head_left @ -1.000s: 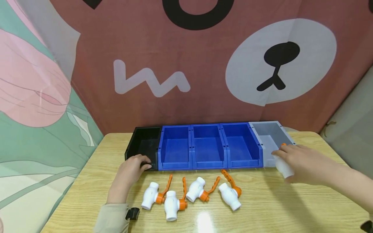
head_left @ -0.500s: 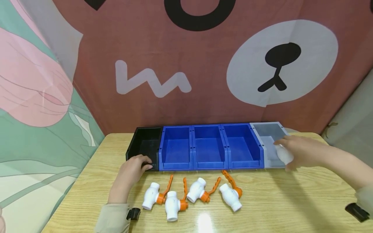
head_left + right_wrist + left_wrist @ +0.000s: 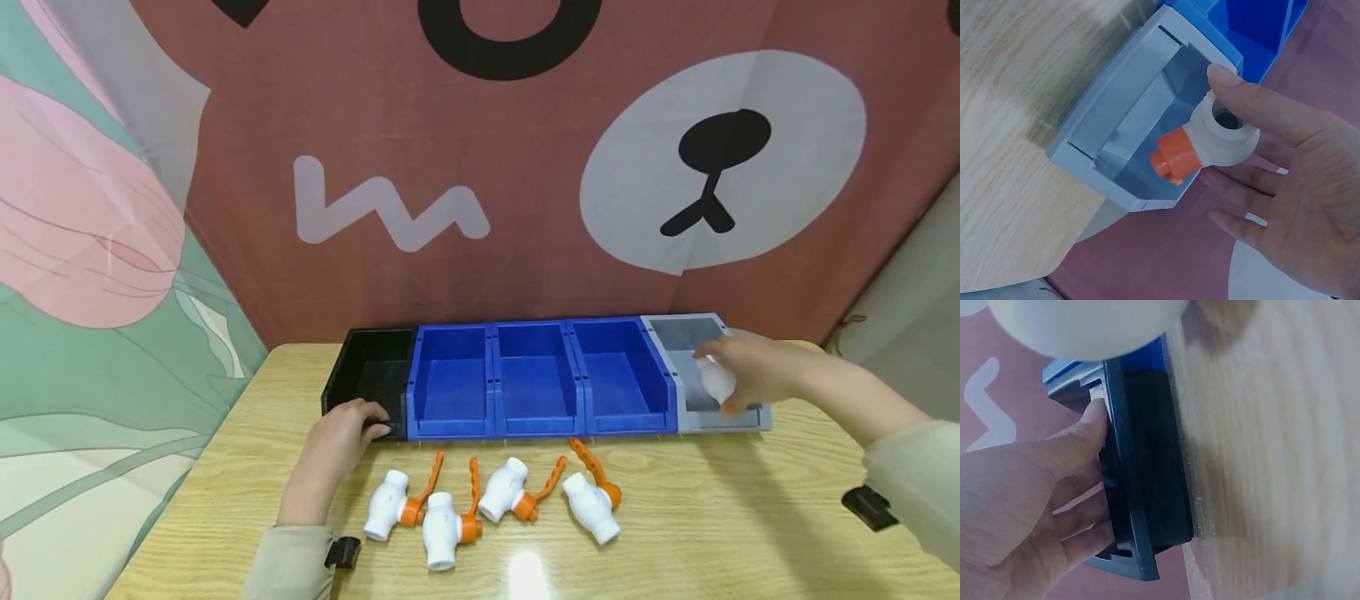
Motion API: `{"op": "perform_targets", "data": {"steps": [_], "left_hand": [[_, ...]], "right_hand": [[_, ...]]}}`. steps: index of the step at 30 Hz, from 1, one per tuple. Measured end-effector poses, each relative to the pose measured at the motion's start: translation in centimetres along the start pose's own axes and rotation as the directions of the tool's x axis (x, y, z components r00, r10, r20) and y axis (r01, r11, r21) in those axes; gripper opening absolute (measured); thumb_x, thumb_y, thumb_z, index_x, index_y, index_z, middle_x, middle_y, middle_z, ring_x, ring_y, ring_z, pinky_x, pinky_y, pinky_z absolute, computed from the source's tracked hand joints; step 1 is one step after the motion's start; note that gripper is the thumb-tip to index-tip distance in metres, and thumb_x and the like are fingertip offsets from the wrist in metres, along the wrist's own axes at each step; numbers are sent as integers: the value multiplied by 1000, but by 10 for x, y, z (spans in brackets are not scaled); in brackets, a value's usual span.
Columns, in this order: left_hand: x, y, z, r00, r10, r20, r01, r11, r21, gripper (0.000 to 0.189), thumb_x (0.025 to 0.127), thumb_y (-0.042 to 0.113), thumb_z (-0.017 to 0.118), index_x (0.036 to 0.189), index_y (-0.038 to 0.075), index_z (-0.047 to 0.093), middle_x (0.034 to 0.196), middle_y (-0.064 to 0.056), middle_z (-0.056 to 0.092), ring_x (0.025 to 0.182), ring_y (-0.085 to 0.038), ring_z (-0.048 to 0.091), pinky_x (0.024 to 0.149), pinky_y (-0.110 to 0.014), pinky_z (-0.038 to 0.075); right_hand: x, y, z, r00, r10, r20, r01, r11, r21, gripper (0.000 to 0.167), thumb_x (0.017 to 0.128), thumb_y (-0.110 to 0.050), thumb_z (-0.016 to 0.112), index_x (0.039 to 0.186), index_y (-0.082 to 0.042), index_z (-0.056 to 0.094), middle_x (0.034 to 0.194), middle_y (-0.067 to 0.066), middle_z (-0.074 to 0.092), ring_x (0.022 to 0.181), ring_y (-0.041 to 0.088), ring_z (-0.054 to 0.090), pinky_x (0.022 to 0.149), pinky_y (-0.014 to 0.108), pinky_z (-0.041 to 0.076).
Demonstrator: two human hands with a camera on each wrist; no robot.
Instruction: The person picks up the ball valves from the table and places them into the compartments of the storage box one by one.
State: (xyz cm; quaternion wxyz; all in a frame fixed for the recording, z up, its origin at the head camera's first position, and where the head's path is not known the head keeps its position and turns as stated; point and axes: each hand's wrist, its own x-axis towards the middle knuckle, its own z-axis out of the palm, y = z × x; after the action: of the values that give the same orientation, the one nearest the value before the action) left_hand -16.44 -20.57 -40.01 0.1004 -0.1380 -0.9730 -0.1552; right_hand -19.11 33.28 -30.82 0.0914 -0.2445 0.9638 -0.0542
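Held valve's (image 3: pixel 1219 150) orange hub (image 3: pixel 1179 153) (right wrist only)

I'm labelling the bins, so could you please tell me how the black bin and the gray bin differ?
The black bin stands at the row's left end, the gray bin at its right. The left hand holds the black bin's front edge, while the right hand holds a white ball valve at the gray bin's opening. Both are open-topped.

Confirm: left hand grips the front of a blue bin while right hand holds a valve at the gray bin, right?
No, not blue: the left hand grips the front of the black bin, as the left wrist view shows. Otherwise right.
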Motion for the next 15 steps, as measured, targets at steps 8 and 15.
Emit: {"op": "perform_targets", "data": {"steps": [8,15], "left_hand": [[0,0,-1,1000,-4,16,4,1000,-7,9,89,15,75,97,11,75,95,-6,69,93,-29,67,81,-47,56],[0,-1,-1,1000,-4,16,4,1000,-9,9,89,15,75,97,11,75,95,-6,69,93,-29,67,82,-47,56]], "right_hand": [[13,2,-3,997,42,70,-48,995,86,82,65,-18,92,127,16,51,93,5,59,77,18,53,60,32,49],[25,-4,-3,994,68,83,-70,997,23,83,63,-20,93,127,13,53,96,8,62,76,20,55,61,36,51]]}}
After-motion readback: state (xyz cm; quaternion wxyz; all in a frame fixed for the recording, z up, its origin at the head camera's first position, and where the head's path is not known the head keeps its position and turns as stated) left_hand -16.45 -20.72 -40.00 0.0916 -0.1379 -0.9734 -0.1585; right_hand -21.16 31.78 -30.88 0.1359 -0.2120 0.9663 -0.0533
